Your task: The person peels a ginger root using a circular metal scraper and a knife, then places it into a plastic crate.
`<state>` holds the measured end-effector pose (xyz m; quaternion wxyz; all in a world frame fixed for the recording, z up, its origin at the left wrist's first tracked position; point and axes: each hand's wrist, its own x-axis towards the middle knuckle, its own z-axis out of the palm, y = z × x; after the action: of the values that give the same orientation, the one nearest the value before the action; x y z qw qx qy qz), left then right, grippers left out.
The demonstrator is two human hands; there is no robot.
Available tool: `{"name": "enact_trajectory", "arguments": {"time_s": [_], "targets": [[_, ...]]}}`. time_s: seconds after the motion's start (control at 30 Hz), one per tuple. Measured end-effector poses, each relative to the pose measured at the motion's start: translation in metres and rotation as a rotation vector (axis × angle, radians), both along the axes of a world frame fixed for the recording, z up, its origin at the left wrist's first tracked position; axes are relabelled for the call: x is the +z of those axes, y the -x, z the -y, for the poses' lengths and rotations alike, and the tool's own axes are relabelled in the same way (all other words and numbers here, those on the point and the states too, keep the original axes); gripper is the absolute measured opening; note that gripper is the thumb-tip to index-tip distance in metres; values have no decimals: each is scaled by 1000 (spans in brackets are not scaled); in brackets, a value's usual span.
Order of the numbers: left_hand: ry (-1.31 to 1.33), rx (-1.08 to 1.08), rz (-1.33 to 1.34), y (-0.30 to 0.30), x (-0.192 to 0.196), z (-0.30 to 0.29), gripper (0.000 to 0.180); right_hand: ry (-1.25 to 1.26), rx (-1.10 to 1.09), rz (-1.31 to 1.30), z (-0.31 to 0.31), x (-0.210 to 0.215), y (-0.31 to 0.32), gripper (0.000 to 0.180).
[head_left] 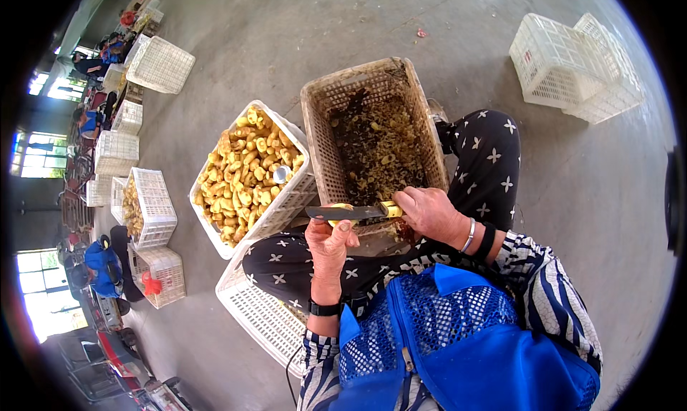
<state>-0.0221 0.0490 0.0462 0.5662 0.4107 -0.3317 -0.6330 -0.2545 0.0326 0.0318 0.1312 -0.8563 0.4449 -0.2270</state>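
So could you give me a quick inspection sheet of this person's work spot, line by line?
Surface: bare grey concrete floor.
Job's things: knife with a yellow handle; a small yellow piece at its blade; white crate of yellow pieces; tan crate of dark trimmings.
Clutter: empty white crates at upper right, another white crate beside the knee.
Grippers: right hand grips the knife handle; left hand holds the yellow piece.
Cables: nothing seen for certain.
Surroundings: more crates and seated people along the left wall, by bright windows.
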Motion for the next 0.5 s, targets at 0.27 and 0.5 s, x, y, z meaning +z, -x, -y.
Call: {"name": "enact_trajectory", "arguments": {"time_s": [0.27, 0.5], "targets": [[-58, -2, -213, -10, -20, -8, 33, -6, -58, -21, -6, -6, -11, 27], [140, -65, -93, -17, 23, -20, 46, -353, -439, 93, 19, -41, 34, 24]]}}
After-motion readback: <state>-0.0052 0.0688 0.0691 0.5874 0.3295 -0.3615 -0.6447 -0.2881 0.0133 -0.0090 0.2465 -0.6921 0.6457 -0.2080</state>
